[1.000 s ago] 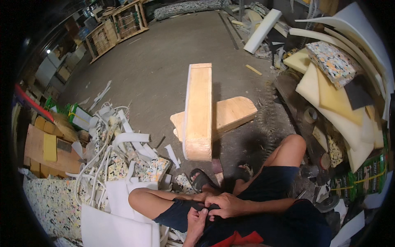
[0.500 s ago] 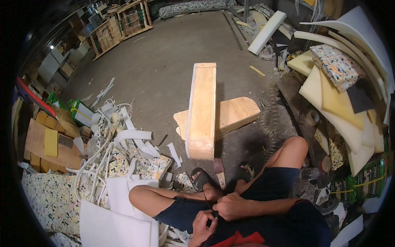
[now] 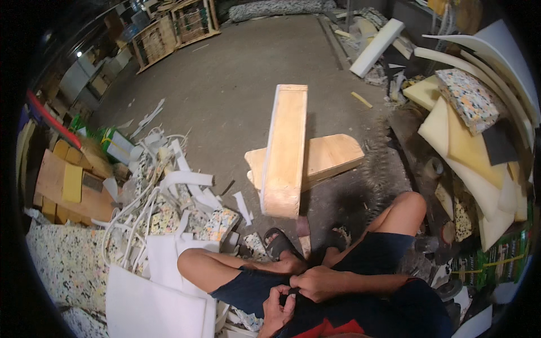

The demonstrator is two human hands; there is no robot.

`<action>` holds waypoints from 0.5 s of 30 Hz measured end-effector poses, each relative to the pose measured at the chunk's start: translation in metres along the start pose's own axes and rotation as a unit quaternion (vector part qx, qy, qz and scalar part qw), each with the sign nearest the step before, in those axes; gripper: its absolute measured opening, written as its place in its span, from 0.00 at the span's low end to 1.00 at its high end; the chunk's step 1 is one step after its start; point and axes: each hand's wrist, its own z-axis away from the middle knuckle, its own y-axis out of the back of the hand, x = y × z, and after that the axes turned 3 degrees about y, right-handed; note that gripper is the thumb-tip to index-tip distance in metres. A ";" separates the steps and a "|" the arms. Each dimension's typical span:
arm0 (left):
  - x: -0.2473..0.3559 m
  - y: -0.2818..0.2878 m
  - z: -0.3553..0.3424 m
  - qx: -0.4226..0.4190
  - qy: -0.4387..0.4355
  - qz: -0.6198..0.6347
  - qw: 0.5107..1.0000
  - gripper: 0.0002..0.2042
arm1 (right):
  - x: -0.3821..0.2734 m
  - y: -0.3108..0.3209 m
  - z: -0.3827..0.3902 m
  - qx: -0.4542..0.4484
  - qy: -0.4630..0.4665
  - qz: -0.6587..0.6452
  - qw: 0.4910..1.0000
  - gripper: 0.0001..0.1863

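Both my hands are in my lap over dark shorts. My left hand has its fingers curled over something dark that I cannot make out. Just to its upper right, my right hand is closed, and what its fingertips hold is hidden. Beyond my sandalled feet stands a long plywood piece with a rounded near end and a white strip along one side, lying across a second plywood piece with a rounded end. A brownish tool or strip lies on the floor between my feet.
A heap of white and speckled foam offcuts lies at my left, beside boards. Stacked foam sheets fill the right, with a bristly dark coil along their edge. Wooden frames and a speckled roll are at the back.
The view has shifted, moving the scene slightly right in frame. My left hand has moved a little and curled its fingers; the dark thing seen between my hands earlier shows less.
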 end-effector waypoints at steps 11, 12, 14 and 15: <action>-0.019 -0.012 0.004 0.086 -0.123 -0.022 0.988 0.08 | -0.004 -0.014 0.011 -0.017 -0.130 -0.116 0.985 0.12; -0.019 -0.012 0.001 0.085 -0.132 0.003 0.988 0.08 | -0.001 -0.016 0.012 0.009 -0.124 -0.142 0.982 0.12; -0.019 -0.011 0.000 0.075 -0.153 -0.004 0.985 0.09 | 0.006 -0.019 0.013 0.050 -0.107 -0.202 0.972 0.12; -0.018 -0.009 0.000 0.077 -0.166 -0.019 0.983 0.10 | 0.010 -0.020 0.012 0.030 -0.094 -0.225 0.969 0.13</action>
